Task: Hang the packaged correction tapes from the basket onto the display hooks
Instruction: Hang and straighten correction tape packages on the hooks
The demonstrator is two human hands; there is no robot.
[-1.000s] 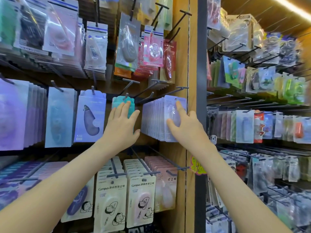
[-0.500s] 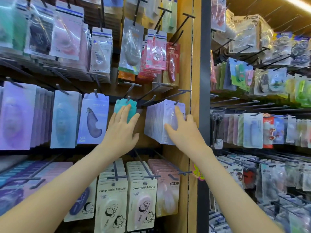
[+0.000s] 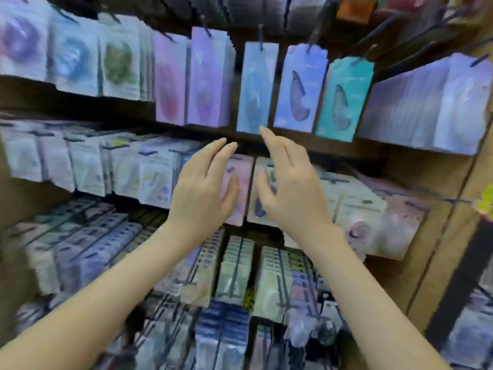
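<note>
Your left hand (image 3: 202, 189) and right hand (image 3: 292, 192) hover side by side, fingers loosely spread, holding nothing. Packaged correction tapes (image 3: 344, 100) hang on hooks (image 3: 260, 37) just above and behind your fingertips.

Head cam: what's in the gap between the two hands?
Head view: nothing is held between the left hand and right hand. Behind the gap, a pink pack and a white pack hang side by side, both blurred.

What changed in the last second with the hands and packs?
The left hand came off the teal package, the right hand left the lavender stack; both dropped toward the row below, open and empty. The view swung down. Both packs still hang.
</note>
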